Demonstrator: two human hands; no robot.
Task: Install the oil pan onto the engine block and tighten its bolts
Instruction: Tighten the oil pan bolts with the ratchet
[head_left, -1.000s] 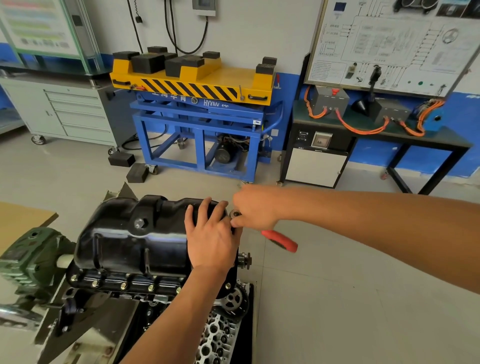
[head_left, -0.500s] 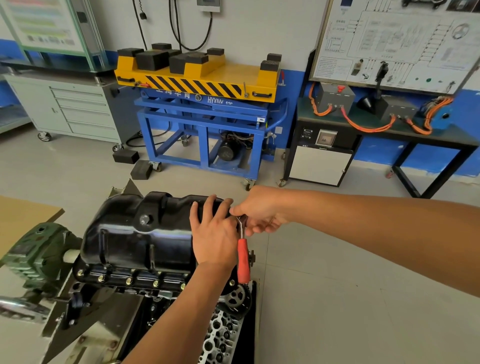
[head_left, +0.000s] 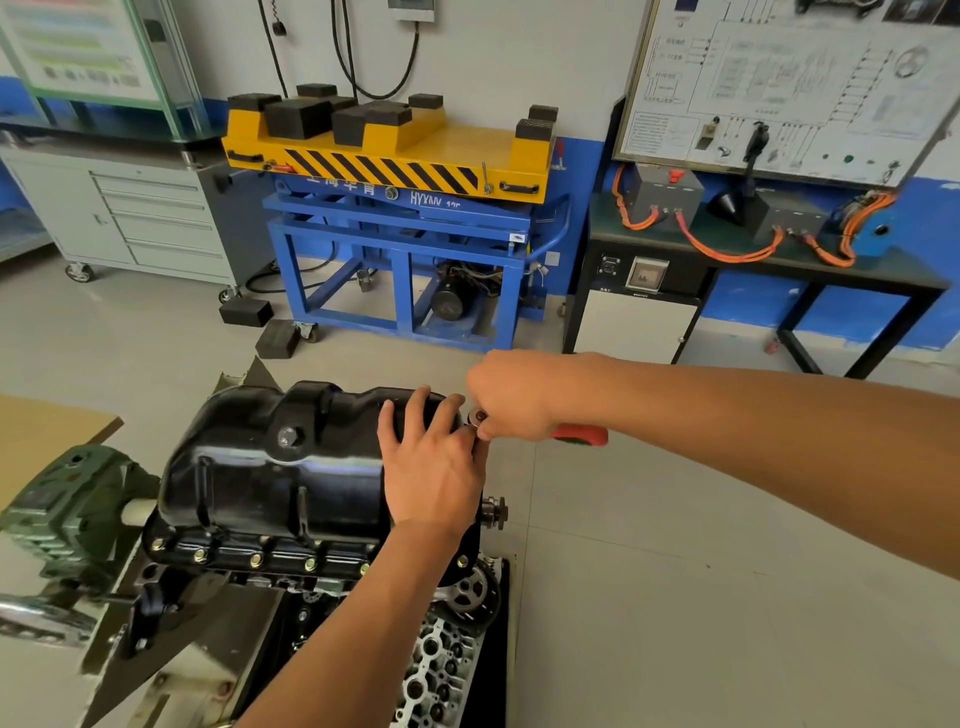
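Note:
A glossy black oil pan (head_left: 270, 467) sits on top of the inverted engine block (head_left: 291, 577), with a row of brass-coloured bolts (head_left: 254, 560) along its near flange. My left hand (head_left: 431, 462) lies flat on the right end of the pan, fingers spread. My right hand (head_left: 511, 397) grips a ratchet wrench with a red handle (head_left: 579, 434); its silver head (head_left: 477, 417) sits at the pan's far right edge, just beyond my left fingertips. The bolt under the ratchet head is hidden.
The engine hangs on a green stand (head_left: 67, 509) at the left. A timing sprocket (head_left: 470, 592) and the cylinder head (head_left: 436, 670) show below the pan. Behind stand a blue and yellow lift table (head_left: 400, 218), a grey drawer cabinet (head_left: 119, 218) and a training bench (head_left: 753, 249).
The ratchet handle has swung from pointing down toward me to pointing out to the right. My left hand has stayed on the pan.

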